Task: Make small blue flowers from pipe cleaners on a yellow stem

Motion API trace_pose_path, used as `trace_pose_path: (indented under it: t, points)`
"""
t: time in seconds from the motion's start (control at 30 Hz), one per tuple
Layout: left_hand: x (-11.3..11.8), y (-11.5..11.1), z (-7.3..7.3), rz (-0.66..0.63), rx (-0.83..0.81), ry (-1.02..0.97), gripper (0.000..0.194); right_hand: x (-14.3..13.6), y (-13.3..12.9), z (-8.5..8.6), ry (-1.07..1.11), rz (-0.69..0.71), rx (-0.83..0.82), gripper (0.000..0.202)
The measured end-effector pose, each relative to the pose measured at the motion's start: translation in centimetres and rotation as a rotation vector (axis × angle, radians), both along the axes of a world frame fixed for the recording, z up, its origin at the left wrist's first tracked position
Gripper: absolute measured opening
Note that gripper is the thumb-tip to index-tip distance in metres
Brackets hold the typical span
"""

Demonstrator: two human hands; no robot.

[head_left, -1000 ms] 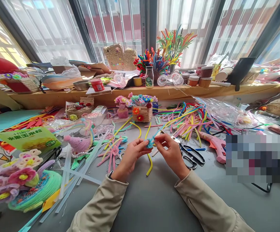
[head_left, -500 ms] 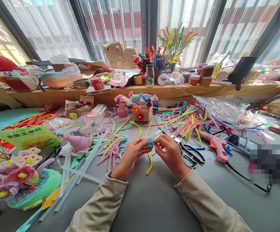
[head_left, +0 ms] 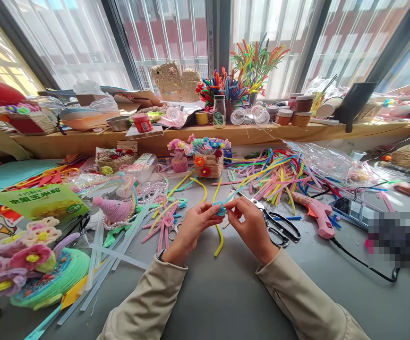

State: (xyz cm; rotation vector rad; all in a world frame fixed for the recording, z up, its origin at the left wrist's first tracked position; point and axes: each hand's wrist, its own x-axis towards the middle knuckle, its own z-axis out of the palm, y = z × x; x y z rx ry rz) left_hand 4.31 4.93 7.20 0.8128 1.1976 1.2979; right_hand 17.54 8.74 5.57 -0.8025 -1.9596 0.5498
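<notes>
A light-blue pipe cleaner (head_left: 221, 209), curled into small loops, is held up over the middle of the table. My left hand (head_left: 195, 227) pinches its looped part between thumb and fingers. From the right, my right hand (head_left: 249, 225) pinches the same piece at its edge; a straight end rises behind the fingers. Below the hands a yellow pipe cleaner (head_left: 219, 243) lies on the table. Black-handled scissors (head_left: 278, 225) rest just beyond my right hand. Near my left wrist are smaller scissors (head_left: 174, 230), partly hidden, and pink and yellow pipe cleaners (head_left: 166, 222).
A pink glue gun (head_left: 318, 215) with a black cord lies at the right, near a phone (head_left: 348, 211). Loose pipe cleaners (head_left: 276, 177) are heaped behind. Clear glue sticks (head_left: 130, 236) and a fuzzy flower piece (head_left: 38, 264) cover the left. A woven flower basket (head_left: 208, 165) stands ahead.
The blue loops have turned slightly between my fingertips, and my right fingers have shifted a little on the piece. Both arms stay nearly in place.
</notes>
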Motion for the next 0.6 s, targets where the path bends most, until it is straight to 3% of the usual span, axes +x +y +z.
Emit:
trace_pose_path:
  t: [0.27, 0.6]
  points:
    - [-0.09, 0.0, -0.17, -0.011, 0.034, 0.001, 0.018, -0.06, 0.28, 0.34, 0.211, 0.102, -0.341, 0.012]
    - [-0.24, 0.07, -0.69, -0.039, 0.071, 0.008, 0.019, -0.06, 0.24, 0.18, 0.205, 0.086, -0.289, 0.009]
